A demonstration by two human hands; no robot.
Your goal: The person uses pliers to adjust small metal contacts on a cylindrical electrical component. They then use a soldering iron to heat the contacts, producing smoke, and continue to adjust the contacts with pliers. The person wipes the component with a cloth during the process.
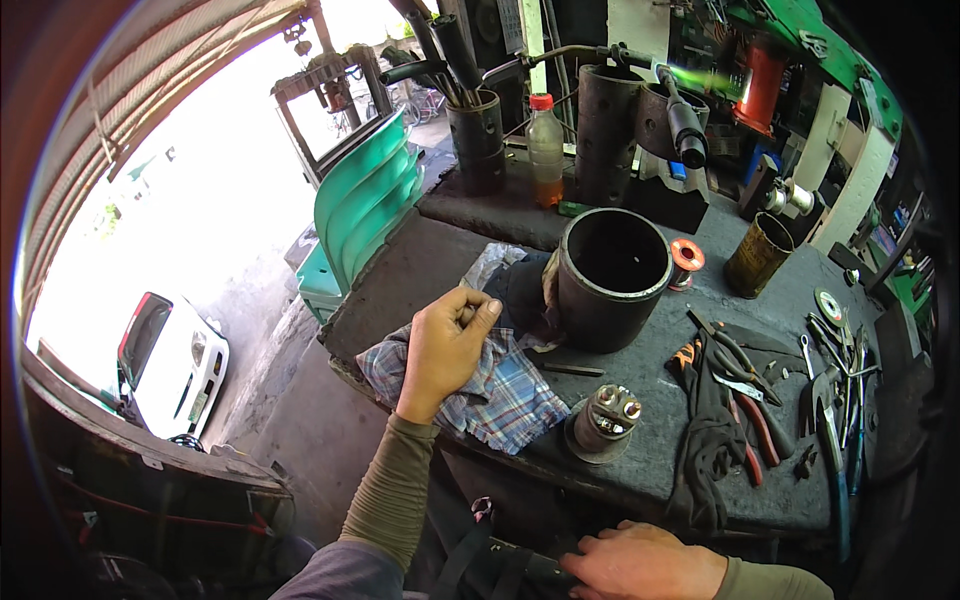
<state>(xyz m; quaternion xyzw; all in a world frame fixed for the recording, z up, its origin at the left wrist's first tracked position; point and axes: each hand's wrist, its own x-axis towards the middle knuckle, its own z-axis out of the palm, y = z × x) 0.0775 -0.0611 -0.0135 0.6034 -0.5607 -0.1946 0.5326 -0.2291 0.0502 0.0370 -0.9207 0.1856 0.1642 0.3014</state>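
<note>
Your left hand [455,338] is half-curled over the cloth [505,395], right hand [648,562] loosely bent; can't tell either's hold. You've got bare bench [385,275] along the far-left edge.

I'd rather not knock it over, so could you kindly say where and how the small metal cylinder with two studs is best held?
Probably grip the cylinder around its side wall, below the studs and above its wider base, the right hand coming from the right: it stands upright near the table edge, with the plaid cloth close on its left.
</note>
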